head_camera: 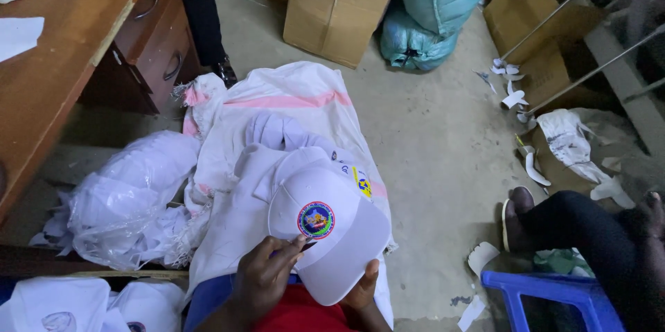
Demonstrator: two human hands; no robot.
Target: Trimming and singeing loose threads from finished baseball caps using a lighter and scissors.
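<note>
White cap (339,235) between left hand (263,278), right hand (361,289)

Bare left hand (262,278) and right hand (361,292), no sleeves, red garment with blue below

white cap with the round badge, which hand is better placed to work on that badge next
Left, probably. The left hand has its fingers at the lower edge of the round badge. The right hand grips the white cap from below at its rim, steadying it.

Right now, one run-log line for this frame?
left hand: fingertips at round badge | right hand: grip on brim of white cap | beneath: pile of white caps on white sack
</note>
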